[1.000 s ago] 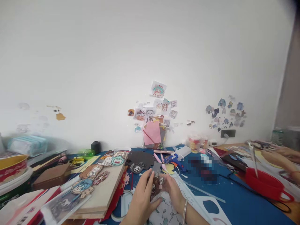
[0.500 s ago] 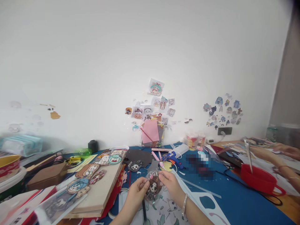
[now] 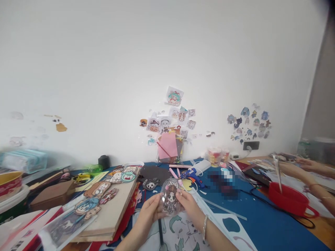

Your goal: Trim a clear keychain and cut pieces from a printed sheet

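Observation:
Between my two hands is a cartoon character cutout [image 3: 170, 199] with brown hair, inside a clear plastic wrapper. My left hand [image 3: 150, 211] grips its left edge, with fingers partly behind it. At the right edge, my right hand [image 3: 190, 205] pinches it, thumb on the front. Below lies a printed sheet [image 3: 180, 232] with green and grey shapes, and a dark pen-like stick [image 3: 160, 233] rests there near my left wrist. Just beyond my hands lie a small grey character cutout [image 3: 151, 184] and black paper [image 3: 157, 172].
To the left, several character cutouts [image 3: 98, 190] lie on a wooden board [image 3: 115, 209]. A blue glue gun [image 3: 193, 176] and pink scissors [image 3: 178, 174] lie ahead. Rightward stand a red cup [image 3: 288, 198] with a spoon and a co-worker's arms [image 3: 306, 174].
The wrapped cutout has turned to face me more squarely and sits slightly higher. My left hand has shifted down and left, its fingers now further behind the wrapper.

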`<action>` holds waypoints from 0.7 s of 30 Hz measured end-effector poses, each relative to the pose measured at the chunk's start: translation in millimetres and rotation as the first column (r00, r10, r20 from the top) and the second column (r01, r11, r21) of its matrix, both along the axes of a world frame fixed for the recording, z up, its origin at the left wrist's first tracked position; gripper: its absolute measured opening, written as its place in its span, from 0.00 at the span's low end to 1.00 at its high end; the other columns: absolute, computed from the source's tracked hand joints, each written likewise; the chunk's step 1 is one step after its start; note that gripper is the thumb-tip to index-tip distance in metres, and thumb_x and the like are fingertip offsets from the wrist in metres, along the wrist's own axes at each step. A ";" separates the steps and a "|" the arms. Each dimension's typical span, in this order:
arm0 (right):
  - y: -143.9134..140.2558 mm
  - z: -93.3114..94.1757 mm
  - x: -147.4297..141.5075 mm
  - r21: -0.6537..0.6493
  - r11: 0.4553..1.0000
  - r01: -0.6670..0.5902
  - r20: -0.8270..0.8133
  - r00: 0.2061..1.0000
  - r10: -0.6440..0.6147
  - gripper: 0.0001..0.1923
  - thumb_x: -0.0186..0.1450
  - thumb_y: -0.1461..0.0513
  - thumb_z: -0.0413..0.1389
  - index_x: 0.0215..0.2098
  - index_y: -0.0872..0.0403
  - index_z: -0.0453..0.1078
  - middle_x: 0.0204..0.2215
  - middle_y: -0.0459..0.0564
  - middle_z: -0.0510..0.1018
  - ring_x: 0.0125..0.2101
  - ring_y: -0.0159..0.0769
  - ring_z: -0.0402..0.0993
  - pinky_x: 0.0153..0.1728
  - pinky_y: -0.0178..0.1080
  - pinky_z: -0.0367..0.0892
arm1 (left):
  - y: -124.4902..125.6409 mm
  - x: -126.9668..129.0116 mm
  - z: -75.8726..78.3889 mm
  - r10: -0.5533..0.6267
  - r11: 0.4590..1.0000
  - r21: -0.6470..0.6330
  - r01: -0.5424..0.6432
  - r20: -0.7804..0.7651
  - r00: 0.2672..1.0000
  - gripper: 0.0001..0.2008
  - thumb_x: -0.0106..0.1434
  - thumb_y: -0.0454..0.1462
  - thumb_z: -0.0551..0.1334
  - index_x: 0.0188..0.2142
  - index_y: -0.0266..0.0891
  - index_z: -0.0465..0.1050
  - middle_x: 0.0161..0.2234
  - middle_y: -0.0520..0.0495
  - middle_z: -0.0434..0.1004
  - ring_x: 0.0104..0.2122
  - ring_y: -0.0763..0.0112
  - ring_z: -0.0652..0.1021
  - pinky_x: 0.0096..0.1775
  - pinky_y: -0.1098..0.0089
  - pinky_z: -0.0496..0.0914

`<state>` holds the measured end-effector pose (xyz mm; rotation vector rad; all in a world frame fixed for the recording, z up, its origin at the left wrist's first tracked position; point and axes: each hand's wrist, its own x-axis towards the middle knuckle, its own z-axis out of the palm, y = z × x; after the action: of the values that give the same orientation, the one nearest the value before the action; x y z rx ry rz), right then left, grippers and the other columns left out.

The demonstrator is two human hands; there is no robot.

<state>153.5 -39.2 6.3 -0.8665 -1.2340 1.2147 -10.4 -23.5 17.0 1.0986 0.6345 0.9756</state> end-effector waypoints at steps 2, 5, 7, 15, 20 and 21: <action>-2.1 4.8 0.3 -0.033 0.999 0.015 -0.047 0.999 -0.017 0.26 0.54 0.46 0.56 0.42 0.56 0.70 0.30 0.51 0.77 0.33 0.43 0.73 0.34 0.43 0.68 | -2.8 -1.5 2.9 -0.056 0.998 -0.014 0.056 0.028 0.998 0.24 0.48 0.48 0.65 0.42 0.36 0.71 0.33 0.43 0.78 0.31 0.63 0.77 0.36 0.65 0.70; -3.8 8.9 0.3 -0.012 0.998 0.066 -0.072 0.995 -0.067 0.25 0.53 0.46 0.56 0.39 0.56 0.72 0.30 0.51 0.77 0.35 0.43 0.73 0.37 0.43 0.67 | -6.8 -1.6 4.8 -0.092 0.996 0.010 0.092 0.032 0.995 0.27 0.48 0.45 0.67 0.47 0.37 0.69 0.39 0.41 0.77 0.38 0.60 0.77 0.42 0.63 0.69; -3.3 8.8 0.7 0.016 0.996 0.090 -0.071 0.994 -0.088 0.24 0.53 0.46 0.56 0.38 0.56 0.72 0.29 0.50 0.76 0.34 0.42 0.72 0.37 0.42 0.67 | -8.1 -0.8 4.5 -0.116 0.993 0.038 0.115 0.027 0.993 0.28 0.48 0.44 0.67 0.49 0.38 0.68 0.42 0.42 0.76 0.41 0.60 0.76 0.45 0.63 0.67; 5.4 -2.8 3.4 0.155 0.972 0.174 0.133 0.972 -0.195 0.24 0.55 0.43 0.52 0.28 0.57 0.67 0.15 0.40 0.62 0.14 0.28 0.60 0.15 0.32 0.59 | 5.5 1.9 -6.7 0.085 0.991 0.110 -0.072 -0.121 0.989 0.28 0.40 0.52 0.67 0.37 0.36 0.72 0.33 0.45 0.79 0.34 0.60 0.77 0.36 0.64 0.71; 6.7 -5.9 4.0 0.196 0.963 0.183 0.189 0.957 -0.220 0.23 0.57 0.43 0.50 0.25 0.55 0.63 0.14 0.40 0.61 0.13 0.27 0.58 0.15 0.32 0.57 | 8.8 2.4 -7.6 0.093 0.991 0.114 -0.072 -0.192 0.977 0.28 0.39 0.54 0.66 0.35 0.36 0.69 0.24 0.48 0.77 0.27 0.62 0.78 0.30 0.66 0.71; 6.8 -6.2 4.2 0.197 0.964 0.181 0.195 0.956 -0.220 0.23 0.57 0.43 0.49 0.25 0.55 0.63 0.14 0.40 0.61 0.13 0.27 0.58 0.15 0.32 0.57 | 8.4 2.5 -7.0 0.088 0.993 0.096 -0.071 -0.185 0.979 0.29 0.39 0.54 0.66 0.35 0.37 0.69 0.23 0.49 0.77 0.26 0.62 0.78 0.30 0.66 0.71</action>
<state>157.7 -32.4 0.1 -0.9842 -1.3679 0.8502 -7.9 -15.1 10.0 1.2627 0.8007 0.9825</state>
